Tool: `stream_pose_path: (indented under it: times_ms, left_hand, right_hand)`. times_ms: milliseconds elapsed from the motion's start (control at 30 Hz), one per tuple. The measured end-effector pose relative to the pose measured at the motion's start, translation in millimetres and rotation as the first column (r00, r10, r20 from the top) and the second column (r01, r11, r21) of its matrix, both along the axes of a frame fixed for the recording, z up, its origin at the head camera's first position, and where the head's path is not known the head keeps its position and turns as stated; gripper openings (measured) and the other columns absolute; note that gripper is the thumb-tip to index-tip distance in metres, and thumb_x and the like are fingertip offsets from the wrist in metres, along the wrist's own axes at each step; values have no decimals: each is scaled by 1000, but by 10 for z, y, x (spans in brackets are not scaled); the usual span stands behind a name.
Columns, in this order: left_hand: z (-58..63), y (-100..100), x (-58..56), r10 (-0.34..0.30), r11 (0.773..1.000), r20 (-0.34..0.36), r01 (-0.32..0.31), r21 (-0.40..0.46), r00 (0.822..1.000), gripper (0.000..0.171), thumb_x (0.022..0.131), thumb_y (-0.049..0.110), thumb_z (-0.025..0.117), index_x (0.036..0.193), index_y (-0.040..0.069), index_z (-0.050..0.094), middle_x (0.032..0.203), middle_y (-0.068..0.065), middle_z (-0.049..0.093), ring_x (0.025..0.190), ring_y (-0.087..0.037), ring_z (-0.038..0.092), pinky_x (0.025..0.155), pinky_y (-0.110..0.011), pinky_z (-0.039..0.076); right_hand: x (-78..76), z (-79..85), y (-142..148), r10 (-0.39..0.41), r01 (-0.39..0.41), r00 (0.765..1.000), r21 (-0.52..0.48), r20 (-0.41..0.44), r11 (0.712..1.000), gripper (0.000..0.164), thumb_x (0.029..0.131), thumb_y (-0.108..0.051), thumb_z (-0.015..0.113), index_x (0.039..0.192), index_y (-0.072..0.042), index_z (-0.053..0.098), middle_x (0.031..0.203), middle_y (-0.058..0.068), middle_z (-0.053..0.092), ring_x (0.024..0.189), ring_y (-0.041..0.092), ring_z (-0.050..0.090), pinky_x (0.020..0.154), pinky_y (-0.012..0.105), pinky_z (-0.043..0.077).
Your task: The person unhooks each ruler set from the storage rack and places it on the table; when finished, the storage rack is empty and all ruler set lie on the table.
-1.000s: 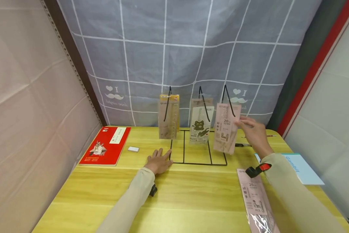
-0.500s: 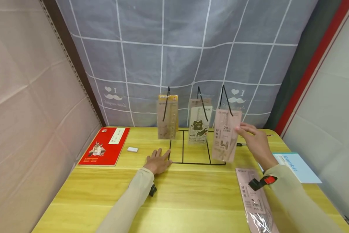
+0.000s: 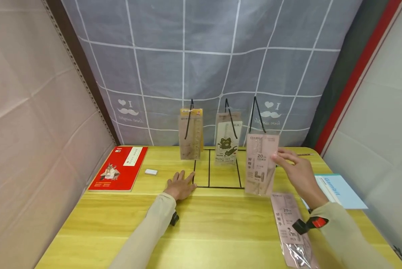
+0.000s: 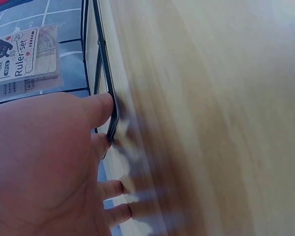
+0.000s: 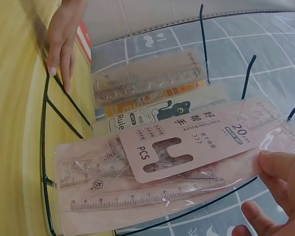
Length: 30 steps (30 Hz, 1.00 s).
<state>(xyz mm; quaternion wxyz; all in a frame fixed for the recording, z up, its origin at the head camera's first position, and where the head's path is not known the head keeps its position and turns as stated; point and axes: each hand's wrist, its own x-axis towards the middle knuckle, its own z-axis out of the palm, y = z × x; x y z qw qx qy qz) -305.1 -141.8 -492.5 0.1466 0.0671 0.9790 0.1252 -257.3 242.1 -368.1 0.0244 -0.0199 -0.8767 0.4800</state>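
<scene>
My right hand (image 3: 299, 175) pinches the right edge of a pink packaged ruler set (image 3: 261, 162) between thumb and fingers. The pack hangs upright, its top edge right at the tip of the rack's right-hand hook (image 3: 257, 110). In the right wrist view the clear rulers (image 5: 147, 196) show through the plastic. My left hand (image 3: 180, 187) lies with fingers spread at the front left corner of the black wire rack (image 3: 224, 187); in the left wrist view its thumb (image 4: 99, 109) touches the wire. Other ruler packs hang on the middle hook (image 3: 227, 144) and left hook (image 3: 190, 138).
A second pink ruler set (image 3: 289, 224) lies on the table beneath my right forearm. To the right are a pale blue Gambit notebook (image 3: 343, 192) and a pencil (image 3: 305, 154). A white eraser (image 3: 150, 172) and a red book (image 3: 120, 168) lie at left. A grey checked cloth (image 3: 160, 71) hangs behind.
My right hand has drawn the pink ruler set down and toward me along the right hook to its tip. My left hand has stayed on the rack's corner.
</scene>
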Motion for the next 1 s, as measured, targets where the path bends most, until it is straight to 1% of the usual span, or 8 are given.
stream_pose_path:
  times_ms: [100,233,367,500,633,800,867,1000]
  left_hand:
    - [54,5,39,2,1000,-5,-2,7,1000,61,111,51,38,167,32,23,173,-17,14,160,-43,13,121,-73,21]
    - [50,-8,35,-5,1000,-10,5,7,1000,62,111,52,37,167,31,23,173,-18,14,159,-45,13,120,-73,21]
    - [159,13,102,-3,1000,5,3,8,1000,60,112,47,37,167,28,24,174,-17,14,160,-43,14,122,-71,21]
    - [171,22,124,-12,1000,4,13,-5,1000,60,112,47,35,168,28,22,174,-18,13,160,-43,14,122,-70,22]
    - [167,21,120,-14,1000,12,14,-3,1000,60,113,46,35,168,27,21,174,-19,12,160,-43,13,123,-70,21]
    - [169,23,104,-15,1000,25,15,5,1000,61,112,47,35,168,28,19,175,-18,10,161,-43,11,124,-70,18]
    - [163,21,96,-13,1000,21,12,3,1000,61,112,48,35,168,29,19,175,-17,10,161,-42,11,124,-70,18]
    - [150,13,97,-8,1000,14,8,0,1000,61,112,47,35,168,29,20,175,-17,11,161,-42,12,123,-71,19]
  right_hand:
    - [68,6,-22,4,-4,1000,-21,5,1000,81,94,-73,55,154,-18,53,172,-3,30,160,38,19,120,74,22]
    - [156,10,-41,5,-6,1000,-26,-8,1000,81,95,-72,56,154,-15,53,172,-2,30,160,38,20,120,73,23]
    - [245,-7,-47,17,-17,1000,-3,0,1000,84,95,-72,55,154,-13,51,172,0,29,160,39,19,120,74,22]
    - [345,-69,-40,26,-28,999,26,44,999,86,95,-73,55,154,-11,51,172,2,29,160,42,18,119,74,23]
    - [463,-165,-20,43,-46,993,27,106,999,87,94,-74,55,153,-10,53,172,3,30,159,43,21,117,73,28]
    - [633,-275,12,64,-64,980,-9,188,998,86,94,-73,56,153,-10,53,172,3,28,158,43,24,111,67,39]
    - [683,-307,23,71,-68,976,-19,204,997,86,95,-72,57,153,-9,52,173,3,27,157,44,24,110,64,42]
    - [738,-354,37,74,-72,973,-17,219,997,84,95,-71,57,152,-10,54,173,4,28,153,44,33,103,53,50]
